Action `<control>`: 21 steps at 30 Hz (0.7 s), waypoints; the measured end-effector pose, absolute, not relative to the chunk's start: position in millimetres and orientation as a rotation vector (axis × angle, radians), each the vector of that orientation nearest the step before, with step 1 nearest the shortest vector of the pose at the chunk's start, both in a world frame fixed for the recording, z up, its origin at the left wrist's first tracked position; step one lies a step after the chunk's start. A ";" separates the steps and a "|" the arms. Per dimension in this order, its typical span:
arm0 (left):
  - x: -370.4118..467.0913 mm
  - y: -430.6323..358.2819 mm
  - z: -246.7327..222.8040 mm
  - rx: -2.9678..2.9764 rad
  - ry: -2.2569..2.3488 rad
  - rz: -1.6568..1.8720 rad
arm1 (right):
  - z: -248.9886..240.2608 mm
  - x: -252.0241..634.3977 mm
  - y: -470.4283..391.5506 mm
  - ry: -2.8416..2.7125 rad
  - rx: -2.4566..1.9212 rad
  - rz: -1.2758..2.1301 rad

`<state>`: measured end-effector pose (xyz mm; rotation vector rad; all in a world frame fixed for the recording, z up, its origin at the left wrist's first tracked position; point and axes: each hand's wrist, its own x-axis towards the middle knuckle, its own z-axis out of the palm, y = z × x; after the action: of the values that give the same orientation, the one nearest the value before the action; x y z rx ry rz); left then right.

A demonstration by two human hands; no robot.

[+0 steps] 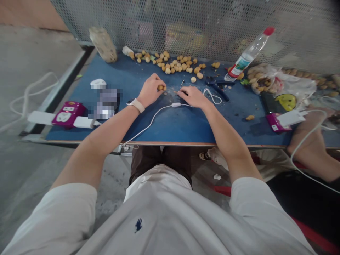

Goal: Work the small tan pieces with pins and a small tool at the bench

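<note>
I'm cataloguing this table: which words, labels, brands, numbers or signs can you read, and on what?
No words, brands or numbers are legible.
Bottle label: too blurred to read.
Left purple socket: any markings too small.
Right purple socket: likewise.
Yellow smiley face by the plastic bag: no readable text.
Dark shirt emblem: no readable letters.
Pixelated device: unreadable.

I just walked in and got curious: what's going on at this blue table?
A person sits at the blue table, both hands busy. The left hand holds a small tan piece; the right hand holds a slim tool, mostly hidden by the fingers, its tip pointing toward that piece. More tan pieces lie scattered along the back, with a bottle to the right. Another person's arm rests at the far right.
</note>
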<state>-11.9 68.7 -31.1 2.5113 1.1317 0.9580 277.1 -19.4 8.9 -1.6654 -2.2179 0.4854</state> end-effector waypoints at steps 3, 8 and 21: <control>-12.8 67.6 -29.4 2.499 1.135 0.968 | 7.4 279.3 -17.4 -2.212 -1.663 0.484; -11.8 61.3 -22.7 2.485 1.123 0.967 | 4.6 280.3 -15.0 -2.212 -1.659 0.478; -10.0 65.3 -23.5 2.524 1.079 0.830 | 9.3 275.2 -21.3 -2.201 -1.668 0.504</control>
<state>-10.0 65.3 -23.5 2.5239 1.0792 0.8301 275.2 -21.3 9.3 -1.6684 -2.2006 0.5038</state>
